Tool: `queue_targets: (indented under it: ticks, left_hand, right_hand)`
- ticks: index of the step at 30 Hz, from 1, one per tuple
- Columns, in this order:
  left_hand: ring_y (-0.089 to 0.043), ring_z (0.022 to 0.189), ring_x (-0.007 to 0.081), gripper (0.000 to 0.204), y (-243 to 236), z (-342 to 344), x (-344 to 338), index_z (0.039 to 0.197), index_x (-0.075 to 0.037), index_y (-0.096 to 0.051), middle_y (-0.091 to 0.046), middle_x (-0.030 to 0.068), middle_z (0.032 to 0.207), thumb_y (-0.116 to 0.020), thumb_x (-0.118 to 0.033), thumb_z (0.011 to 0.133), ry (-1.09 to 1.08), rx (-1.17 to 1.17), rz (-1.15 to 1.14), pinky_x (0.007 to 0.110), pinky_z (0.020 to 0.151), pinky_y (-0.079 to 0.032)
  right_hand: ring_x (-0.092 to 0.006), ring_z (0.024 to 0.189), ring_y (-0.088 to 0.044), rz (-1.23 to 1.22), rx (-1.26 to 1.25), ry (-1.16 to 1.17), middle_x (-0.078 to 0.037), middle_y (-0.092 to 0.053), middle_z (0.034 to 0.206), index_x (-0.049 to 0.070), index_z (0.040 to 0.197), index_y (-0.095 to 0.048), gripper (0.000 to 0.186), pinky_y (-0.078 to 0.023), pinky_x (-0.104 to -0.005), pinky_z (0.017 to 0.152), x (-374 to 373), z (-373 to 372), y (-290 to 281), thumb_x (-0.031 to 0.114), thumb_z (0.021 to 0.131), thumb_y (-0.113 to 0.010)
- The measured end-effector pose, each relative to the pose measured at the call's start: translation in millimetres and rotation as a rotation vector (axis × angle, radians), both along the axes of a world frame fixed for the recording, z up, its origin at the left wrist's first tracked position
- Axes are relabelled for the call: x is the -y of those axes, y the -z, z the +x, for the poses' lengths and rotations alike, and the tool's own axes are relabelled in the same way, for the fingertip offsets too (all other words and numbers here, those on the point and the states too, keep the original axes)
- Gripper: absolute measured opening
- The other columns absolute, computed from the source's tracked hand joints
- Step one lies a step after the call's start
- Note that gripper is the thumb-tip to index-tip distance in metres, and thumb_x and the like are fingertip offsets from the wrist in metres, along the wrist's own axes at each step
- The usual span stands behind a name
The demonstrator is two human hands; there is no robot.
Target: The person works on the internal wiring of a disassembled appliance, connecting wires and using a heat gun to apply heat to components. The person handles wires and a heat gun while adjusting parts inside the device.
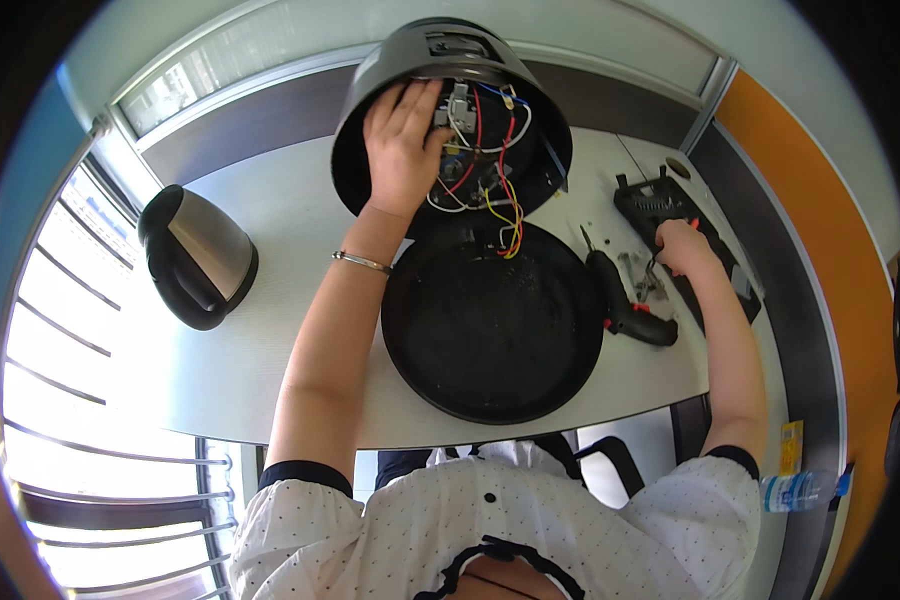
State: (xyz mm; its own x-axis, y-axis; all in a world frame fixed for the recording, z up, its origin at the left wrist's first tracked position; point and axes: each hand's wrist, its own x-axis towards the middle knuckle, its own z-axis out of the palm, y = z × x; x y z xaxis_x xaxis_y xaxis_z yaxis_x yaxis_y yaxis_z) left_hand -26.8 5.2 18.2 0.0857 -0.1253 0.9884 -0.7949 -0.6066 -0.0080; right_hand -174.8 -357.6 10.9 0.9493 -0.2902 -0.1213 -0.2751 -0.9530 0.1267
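A round dark appliance housing [355, 150], perhaps a rice cooker body, lies tipped with its open underside toward me. My left hand [403, 140] reaches into it, fingers stretched out flat along the inside beside a metal bracket [459, 110]. Red, white, blue and yellow wires [510, 200] run across the inside and hang over a round black base cover [490, 325] in front of it. At the right, my right hand [682, 248] is over a black tool case [735, 270], its fingers closed; whatever they hold is too small to make out.
A black and red electric screwdriver [620, 295] lies right of the cover, with small metal parts [645, 285] beside it. A steel and black kettle [205, 255] stands at left. Grey partitions [620, 90] edge the white table [290, 200]. A water bottle [802, 491] is at lower right.
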Motion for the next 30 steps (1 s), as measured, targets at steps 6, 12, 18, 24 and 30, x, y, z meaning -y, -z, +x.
queue_targets:
  ticks: [6, 12, 18, 24, 30]
  left_hand:
    - [-0.052, 0.115, 0.0315, 0.062, -1.9, -0.2, 1.8, 0.125, -0.007, -0.057, -0.060, 0.0106, 0.122, -0.073, -0.007, 0.064, 0.031, -0.025, -0.015, 0.043, 0.096, -0.039]
    - [-0.050, 0.118, 0.0310, 0.061, -4.4, -5.8, -2.8, 0.123, -0.007, -0.058, -0.058, 0.0101, 0.125, -0.073, -0.007, 0.064, 0.012, -0.055, -0.014, 0.044, 0.097, -0.039]
    - [-0.050, 0.115, 0.0308, 0.061, -3.0, -4.0, -0.2, 0.122, -0.008, -0.059, -0.058, 0.0090, 0.123, -0.074, -0.010, 0.062, 0.020, -0.058, -0.024, 0.045, 0.096, -0.040]
    - [-0.050, 0.116, 0.0297, 0.062, -4.9, -5.4, -0.7, 0.121, -0.009, -0.060, -0.058, 0.0088, 0.123, -0.075, -0.011, 0.061, 0.068, -0.044, -0.047, 0.045, 0.097, -0.040]
    - [-0.049, 0.117, 0.0313, 0.061, -4.2, -4.6, -3.4, 0.123, -0.009, -0.059, -0.057, 0.0089, 0.125, -0.074, -0.011, 0.063, 0.089, -0.070, -0.037, 0.045, 0.098, -0.038]
  right_hand:
    - [-0.0250, 0.091, -0.060, -0.107, 1.013, -0.616, -0.005, -0.063, 0.096, 0.012, 0.101, -0.067, 0.030, -0.050, -0.0364, 0.073, -89.2, 22.2, -52.1, 0.023, 0.074, -0.072]
    - [-0.0251, 0.102, -0.054, -0.067, 1.124, -1.079, -0.005, -0.060, 0.113, 0.007, 0.113, -0.062, 0.053, -0.042, -0.0380, 0.092, -185.0, 68.2, -118.4, 0.032, 0.068, -0.076]
    - [-0.0243, 0.102, -0.055, -0.049, 0.766, -0.844, -0.004, -0.066, 0.104, 0.008, 0.105, -0.064, 0.053, -0.040, -0.0373, 0.093, -205.2, 110.1, -147.2, 0.034, 0.062, -0.079]
    - [-0.0273, 0.094, -0.057, 0.002, 0.650, -0.858, -0.009, -0.066, 0.094, 0.004, 0.105, -0.062, 0.054, -0.043, -0.0378, 0.088, -218.1, 115.0, -158.3, 0.025, 0.059, -0.082]
    - [-0.0282, 0.095, -0.056, 0.030, 0.612, -0.921, -0.011, -0.066, 0.093, 0.001, 0.098, -0.064, 0.050, -0.046, -0.0360, 0.085, -217.9, 116.8, -160.8, 0.020, 0.056, -0.083]
